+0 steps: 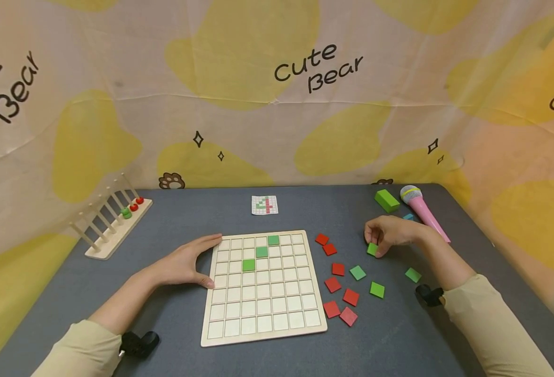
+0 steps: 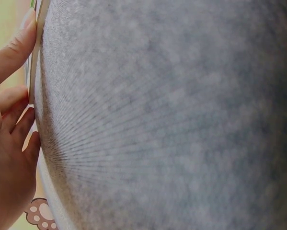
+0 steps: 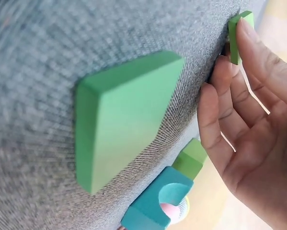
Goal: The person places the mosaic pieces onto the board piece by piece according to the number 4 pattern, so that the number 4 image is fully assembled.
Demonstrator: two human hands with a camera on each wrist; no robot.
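Note:
A pale wooden grid board lies on the dark table, with three green tiles set in a diagonal in its upper squares. My left hand rests at the board's left edge, thumb and fingers spread along it; the left wrist view shows the thumb against the rim. Right of the board, my right hand pinches a small green tile between thumb and fingers. In the right wrist view that tile is tilted up close over the cloth. Another green tile lies in front of the wrist.
Several red tiles and loose green tiles lie right of the board. A patterned card sits behind it. A pegged wooden rack stands far left. At the back right are a green block, a blue block and a pink microphone.

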